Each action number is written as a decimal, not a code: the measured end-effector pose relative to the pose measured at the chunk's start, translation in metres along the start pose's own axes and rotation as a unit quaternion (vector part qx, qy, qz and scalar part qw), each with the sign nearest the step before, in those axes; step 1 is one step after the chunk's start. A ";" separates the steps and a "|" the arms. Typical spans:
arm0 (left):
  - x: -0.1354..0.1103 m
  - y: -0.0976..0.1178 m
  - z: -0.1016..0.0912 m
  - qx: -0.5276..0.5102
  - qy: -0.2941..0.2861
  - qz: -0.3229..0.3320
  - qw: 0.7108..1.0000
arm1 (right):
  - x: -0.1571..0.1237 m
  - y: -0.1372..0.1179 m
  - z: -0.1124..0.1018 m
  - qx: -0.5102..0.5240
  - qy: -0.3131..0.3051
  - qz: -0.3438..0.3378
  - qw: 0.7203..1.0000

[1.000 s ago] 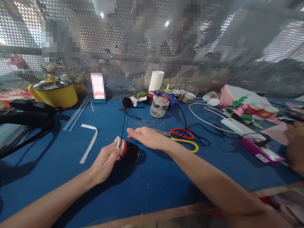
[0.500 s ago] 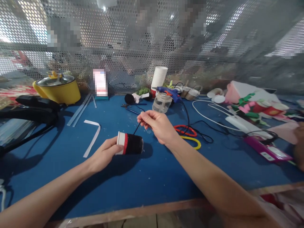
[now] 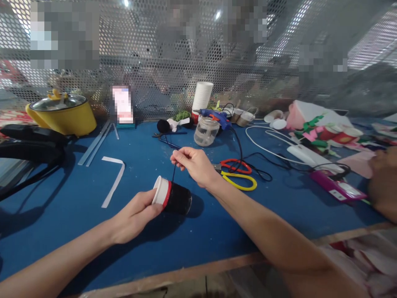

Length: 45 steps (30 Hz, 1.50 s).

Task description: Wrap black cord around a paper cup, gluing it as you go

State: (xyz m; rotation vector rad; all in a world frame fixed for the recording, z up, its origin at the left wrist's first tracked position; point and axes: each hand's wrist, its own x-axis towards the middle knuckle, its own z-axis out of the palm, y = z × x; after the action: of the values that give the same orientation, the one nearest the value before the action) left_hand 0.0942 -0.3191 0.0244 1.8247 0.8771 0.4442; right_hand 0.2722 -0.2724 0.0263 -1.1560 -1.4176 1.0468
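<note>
Perforated metal screen (image 3: 149, 72): backs the whole scene, and the bench gear lines up along its foot, probably to leave the front free for handwork.
Blue table (image 3: 217, 231): both forearms reach in over it, the work held centre front.
Yellow pot (image 3: 70, 118): parked at the far left, lid on, well apart from the hands.
Glue gun (image 3: 218, 117): here it lies across the mouth of a clear jar (image 3: 206, 134), a handy perch, I'd judge, for keeping its nozzle off the table.
Scissors (image 3: 226, 175): handles out beside the right wrist, easy to reach.
Left hand (image 3: 139, 211): closed on the rim end, thumb outside; how far the fingers go inside, I can't tell.
Right hand (image 3: 195, 163): fingertips pinched together on the cord, just above the cup.
Cup (image 3: 180, 199): tipped sideways, mouth towards the left hand, likely so its black side stays open to the cord.
Black cord (image 3: 174, 171): looks taut between fingertips and cup, presumably to prevent slack.
</note>
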 end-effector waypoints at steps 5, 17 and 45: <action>-0.002 -0.002 0.000 0.014 0.009 0.040 0.999 | -0.001 0.005 0.004 -0.010 -0.024 0.014 1.000; -0.007 0.004 0.003 0.021 0.065 0.100 0.993 | -0.006 0.006 0.008 -0.019 -0.093 0.043 0.995; -0.006 -0.004 0.002 -0.099 0.071 0.045 0.992 | -0.008 0.020 0.013 -0.057 -0.205 0.139 0.967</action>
State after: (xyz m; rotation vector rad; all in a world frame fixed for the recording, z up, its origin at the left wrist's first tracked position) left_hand 0.0900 -0.3240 0.0202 1.6693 0.8175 0.7000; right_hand 0.2625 -0.2772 0.0037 -1.2991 -1.6842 1.4818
